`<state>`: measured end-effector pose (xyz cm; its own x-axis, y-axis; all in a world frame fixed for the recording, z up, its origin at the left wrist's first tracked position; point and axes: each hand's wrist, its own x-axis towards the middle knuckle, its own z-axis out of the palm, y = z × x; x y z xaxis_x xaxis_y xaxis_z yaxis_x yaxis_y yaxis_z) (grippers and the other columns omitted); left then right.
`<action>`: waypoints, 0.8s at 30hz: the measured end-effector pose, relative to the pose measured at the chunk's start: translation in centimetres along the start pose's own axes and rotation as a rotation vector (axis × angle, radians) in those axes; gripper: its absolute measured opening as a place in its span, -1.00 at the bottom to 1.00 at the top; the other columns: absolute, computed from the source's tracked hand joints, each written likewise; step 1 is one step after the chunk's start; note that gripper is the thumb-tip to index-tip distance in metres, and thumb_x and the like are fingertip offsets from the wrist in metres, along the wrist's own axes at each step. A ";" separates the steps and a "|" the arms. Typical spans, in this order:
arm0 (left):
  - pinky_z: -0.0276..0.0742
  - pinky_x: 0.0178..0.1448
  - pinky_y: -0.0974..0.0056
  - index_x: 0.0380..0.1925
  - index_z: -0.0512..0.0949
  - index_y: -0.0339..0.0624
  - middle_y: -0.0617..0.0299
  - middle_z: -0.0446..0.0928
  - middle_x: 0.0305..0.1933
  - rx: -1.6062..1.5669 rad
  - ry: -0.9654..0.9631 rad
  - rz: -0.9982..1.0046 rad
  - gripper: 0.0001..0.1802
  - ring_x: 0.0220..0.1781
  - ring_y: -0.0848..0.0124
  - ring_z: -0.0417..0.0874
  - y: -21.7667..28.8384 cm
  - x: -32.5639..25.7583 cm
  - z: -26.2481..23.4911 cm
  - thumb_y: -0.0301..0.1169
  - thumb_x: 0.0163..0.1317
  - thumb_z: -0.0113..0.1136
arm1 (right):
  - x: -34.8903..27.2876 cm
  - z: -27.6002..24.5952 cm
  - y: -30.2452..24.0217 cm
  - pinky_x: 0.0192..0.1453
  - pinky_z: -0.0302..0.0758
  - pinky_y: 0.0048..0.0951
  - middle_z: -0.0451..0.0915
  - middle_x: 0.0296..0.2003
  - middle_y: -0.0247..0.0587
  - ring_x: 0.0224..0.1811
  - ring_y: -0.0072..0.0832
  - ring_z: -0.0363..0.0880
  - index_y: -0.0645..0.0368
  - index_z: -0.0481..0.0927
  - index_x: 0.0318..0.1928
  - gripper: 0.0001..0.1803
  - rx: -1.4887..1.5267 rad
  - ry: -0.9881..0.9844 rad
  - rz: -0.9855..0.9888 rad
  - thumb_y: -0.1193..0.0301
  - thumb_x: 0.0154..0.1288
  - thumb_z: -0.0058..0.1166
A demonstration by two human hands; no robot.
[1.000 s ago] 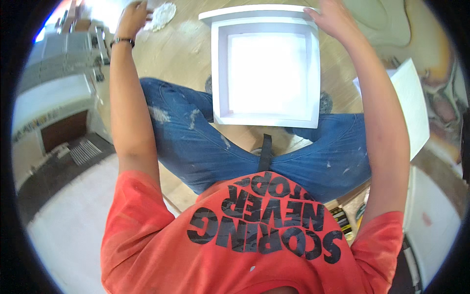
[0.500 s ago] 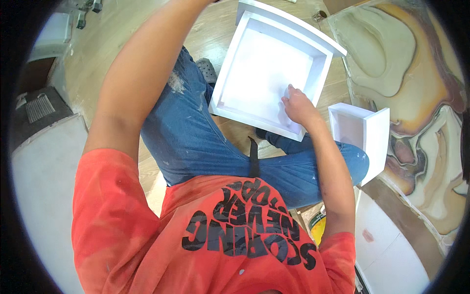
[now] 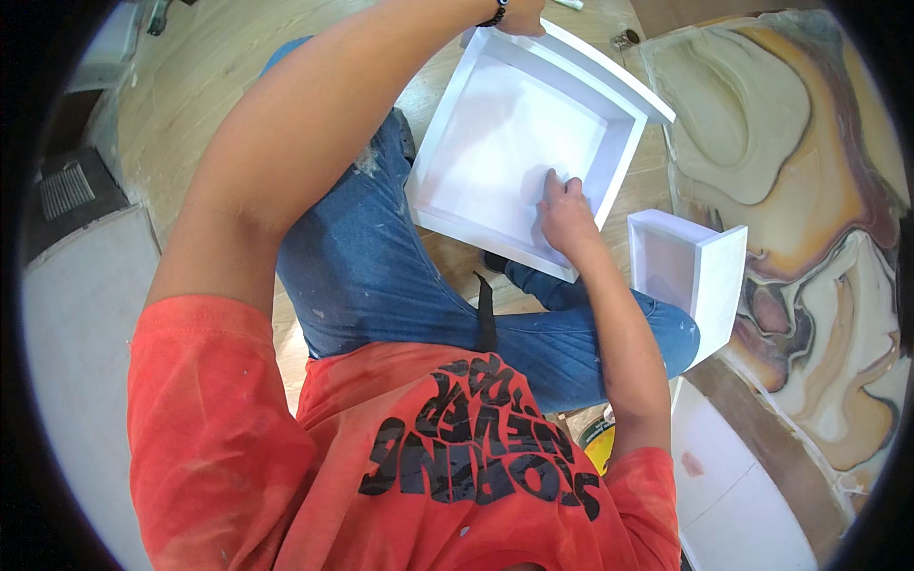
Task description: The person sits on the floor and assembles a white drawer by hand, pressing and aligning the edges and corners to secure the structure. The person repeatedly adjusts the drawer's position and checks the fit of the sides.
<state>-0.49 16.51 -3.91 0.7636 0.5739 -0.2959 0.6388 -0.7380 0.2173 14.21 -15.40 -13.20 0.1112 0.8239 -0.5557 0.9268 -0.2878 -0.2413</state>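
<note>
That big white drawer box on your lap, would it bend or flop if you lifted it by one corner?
Probably not. The drawer has flat board walls joined square, so it looks stiff. Its smooth painted faces may be slippery. The right hand rests inside it and the left hand grips the far edge, which suggests it is bulky and could tip off the knee.

A single view is given, taken from a fisheye camera worn on the head and aimed steeply down. The orange shirt is seen close below, the white drawer farther off; the rim is bent and darkened.
</note>
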 end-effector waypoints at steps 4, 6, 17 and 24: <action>0.55 0.37 -0.02 0.20 0.62 -0.32 -0.22 0.65 0.22 0.024 -0.019 -0.015 -0.34 0.28 -0.08 0.66 -0.2 -0.3 -0.3 0.01 0.32 0.20 | 0.0 0.4 -0.7 0.33 0.52 0.05 0.33 0.26 0.29 0.20 0.18 0.52 0.36 0.23 0.54 -0.25 -0.055 0.030 -0.020 0.40 0.41 0.11; 0.54 0.38 -0.02 0.23 0.61 -0.32 -0.24 0.64 0.23 0.021 -0.005 0.015 -0.32 0.29 -0.09 0.65 -0.1 0.6 0.6 0.01 0.31 0.20 | -0.1 0.7 -0.2 0.30 0.53 0.04 0.34 0.23 0.29 0.18 0.18 0.53 0.37 0.25 0.52 -0.26 -0.059 0.054 -0.026 0.42 0.39 0.12; 0.51 0.42 -0.03 0.28 0.57 -0.28 -0.25 0.64 0.23 0.029 0.026 -0.012 -0.32 0.32 -0.10 0.63 0.6 -0.6 0.5 -0.02 0.30 0.21 | 0.8 0.4 -0.5 0.10 0.64 0.01 0.61 -0.05 0.06 -0.01 0.00 0.68 0.33 0.67 -0.17 -0.82 -0.108 0.196 -0.085 0.53 0.35 0.03; 0.50 0.43 -0.01 0.31 0.55 -0.26 -0.21 0.63 0.26 0.050 0.009 -0.038 -0.31 0.34 -0.06 0.62 1.3 -0.9 0.4 -0.01 0.31 0.21 | 1.4 0.7 0.3 0.05 0.65 -0.01 0.65 -0.12 0.04 -0.07 0.00 0.71 0.28 0.70 -0.19 -0.82 -0.140 0.235 -0.094 0.48 0.33 0.07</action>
<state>-0.38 14.89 -3.75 0.7396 0.6052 -0.2945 0.6624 -0.7320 0.1593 14.40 -14.72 -14.64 0.0870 0.9391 -0.3324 0.9757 -0.1476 -0.1617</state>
